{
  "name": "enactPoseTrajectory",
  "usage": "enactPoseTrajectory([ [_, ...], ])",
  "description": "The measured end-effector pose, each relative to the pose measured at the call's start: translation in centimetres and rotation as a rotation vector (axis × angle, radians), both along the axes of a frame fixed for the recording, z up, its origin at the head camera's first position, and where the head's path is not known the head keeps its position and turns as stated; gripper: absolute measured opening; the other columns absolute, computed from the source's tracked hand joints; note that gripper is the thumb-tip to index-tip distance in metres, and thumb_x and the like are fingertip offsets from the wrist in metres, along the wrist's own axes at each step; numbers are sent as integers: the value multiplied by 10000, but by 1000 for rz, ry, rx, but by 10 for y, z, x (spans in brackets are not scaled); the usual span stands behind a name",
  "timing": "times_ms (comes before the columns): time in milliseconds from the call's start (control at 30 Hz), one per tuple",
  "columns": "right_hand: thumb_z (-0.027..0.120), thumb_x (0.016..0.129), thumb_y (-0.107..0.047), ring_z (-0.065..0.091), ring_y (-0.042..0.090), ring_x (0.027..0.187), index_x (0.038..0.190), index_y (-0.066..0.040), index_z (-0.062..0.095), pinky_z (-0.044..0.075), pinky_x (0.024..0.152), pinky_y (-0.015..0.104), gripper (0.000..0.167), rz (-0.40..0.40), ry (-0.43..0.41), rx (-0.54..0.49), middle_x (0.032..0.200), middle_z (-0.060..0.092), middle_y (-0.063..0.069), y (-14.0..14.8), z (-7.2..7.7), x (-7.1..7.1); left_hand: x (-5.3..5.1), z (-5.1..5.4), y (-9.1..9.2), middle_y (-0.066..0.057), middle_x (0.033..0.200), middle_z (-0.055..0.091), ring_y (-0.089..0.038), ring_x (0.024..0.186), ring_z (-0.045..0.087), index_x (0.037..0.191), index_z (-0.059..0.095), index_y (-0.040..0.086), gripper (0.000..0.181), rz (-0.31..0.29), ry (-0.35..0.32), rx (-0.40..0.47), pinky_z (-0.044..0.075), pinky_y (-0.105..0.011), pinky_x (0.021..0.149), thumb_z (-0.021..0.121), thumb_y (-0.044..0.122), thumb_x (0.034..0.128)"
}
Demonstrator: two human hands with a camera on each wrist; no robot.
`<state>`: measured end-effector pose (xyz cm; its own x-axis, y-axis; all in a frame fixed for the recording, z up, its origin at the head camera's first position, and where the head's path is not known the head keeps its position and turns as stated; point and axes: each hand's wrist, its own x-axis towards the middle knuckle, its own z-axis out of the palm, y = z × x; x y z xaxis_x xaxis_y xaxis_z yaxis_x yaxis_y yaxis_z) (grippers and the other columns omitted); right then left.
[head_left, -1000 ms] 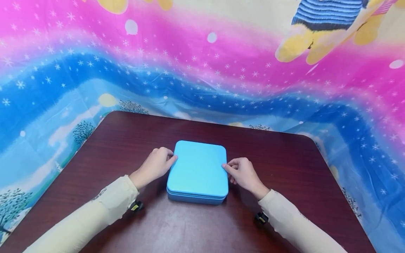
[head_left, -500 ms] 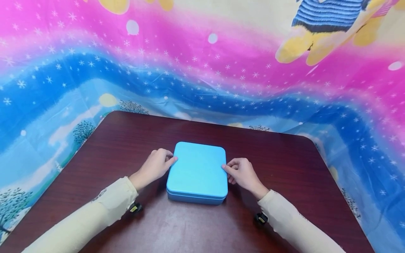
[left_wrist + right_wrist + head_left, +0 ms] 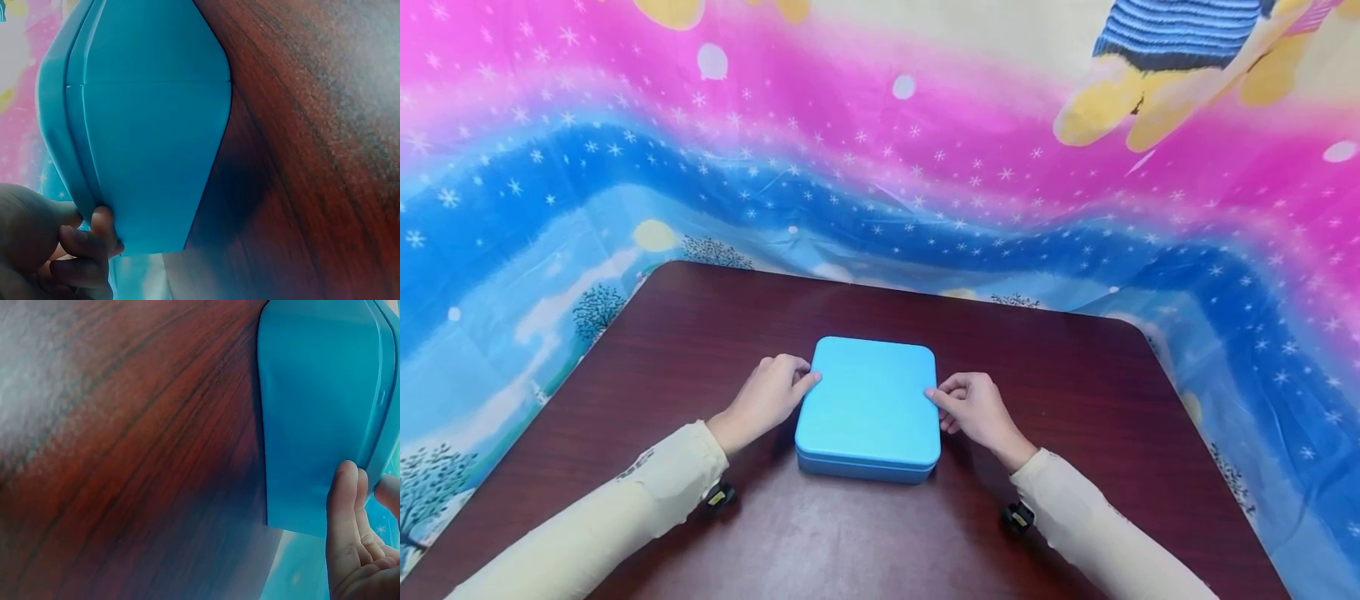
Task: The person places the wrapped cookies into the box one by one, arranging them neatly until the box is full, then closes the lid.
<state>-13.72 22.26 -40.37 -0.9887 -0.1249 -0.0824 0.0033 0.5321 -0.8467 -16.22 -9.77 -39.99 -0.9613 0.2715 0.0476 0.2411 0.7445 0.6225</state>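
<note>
A light-blue rectangular tin box (image 3: 153,144) with rounded corners sits on the table. Its lid (image 3: 872,400) is on top, and a thin seam runs below the lid's rim. At the left edge my left hand (image 3: 767,387) pinches the lid's rim, thumb above and curled fingers (image 3: 103,225) below, against the box wall. My right hand (image 3: 977,408) grips the rim at the opposite edge in the same way, with its fingertips (image 3: 345,475) against the side wall. The inside of the box is hidden.
The box stands near the middle of a dark reddish-brown wooden table (image 3: 715,317). Behind and beside the table hangs a colourful printed cloth (image 3: 865,167). Small black devices are strapped at both wrists.
The lid has settled slightly lower on the box, and the seam at the front looks narrower than a second ago. Both hands keep their hold at the sides and have barely moved.
</note>
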Motion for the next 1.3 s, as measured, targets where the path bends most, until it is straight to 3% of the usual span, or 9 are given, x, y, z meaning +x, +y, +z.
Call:
enactPoseTrajectory([
  [267,720,945,-205,653,187,559,949,14,699,591,568,341,220,2,-35,-15,655,680,89,0,0,-1,1,-1,0,11,541,461,-123,477,436,1145,724,0,313,2,3,7,383,-274,518,646,264,998],
  [567,699,964,-205,667,201,576,1146,53,609,602,589,382,328,15,-108,-80,714,687,123,2,-2,-2,2,-3,0,21,518,434,-118,459,416,1192,706,-21,357,5,4,11,384,-268,521,638,275,1003],
  [1067,692,970,-228,659,213,586,1197,43,574,604,601,390,373,-15,-112,-111,705,674,74,2,-8,1,3,-5,1,4,531,466,-124,468,444,1208,697,-27,363,9,1,34,400,-268,521,642,266,1001],
  [1300,665,985,-166,667,260,619,1169,61,579,604,614,392,305,-19,-94,-99,699,675,78,-1,-2,4,2,-6,0,-3,538,485,-127,472,453,1231,687,-31,385,16,3,46,400,-266,520,646,274,998],
])
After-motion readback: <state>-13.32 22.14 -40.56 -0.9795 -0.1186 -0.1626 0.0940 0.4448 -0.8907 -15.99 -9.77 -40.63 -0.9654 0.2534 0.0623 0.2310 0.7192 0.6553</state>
